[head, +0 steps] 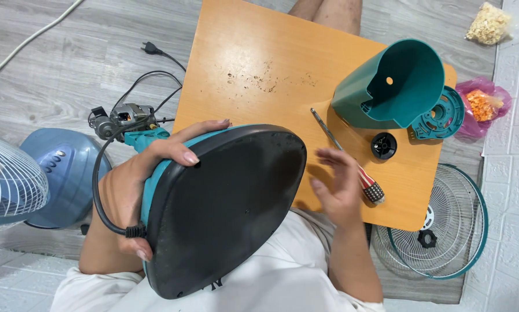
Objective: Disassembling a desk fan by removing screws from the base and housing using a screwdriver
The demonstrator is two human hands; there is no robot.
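In the head view, a fan base (224,214), teal on its rim and black on its flat underside, is held tilted at the centre of the picture, its underside turned up toward the camera. It is gripped at its 9 o'clock edge by the left hand (135,196), whose fingers are curled over the rim and whose thumb is pressed near the bottom corner. A black power cord (97,185) is looped round the back of that hand and is led up to a motor (126,118) lying on the floor at 10 o'clock, with the plug (150,48) further up. The right hand (337,188) is held open at 3 o'clock of the base, fingers spread and loose, gripping nothing and just clear of the rim. Just beyond it, a screwdriver (346,159) with a red-and-white striped handle is laid on the wooden table (259,52). At 1 o'clock a teal motor cover (392,86) is stood on the table, with a round teal plate (441,115) beside it and a black knob (383,145) just below. A fan grille (444,225) is laid on the floor at 4 o'clock, and a blue fan (57,173) is seen at 9 o'clock.
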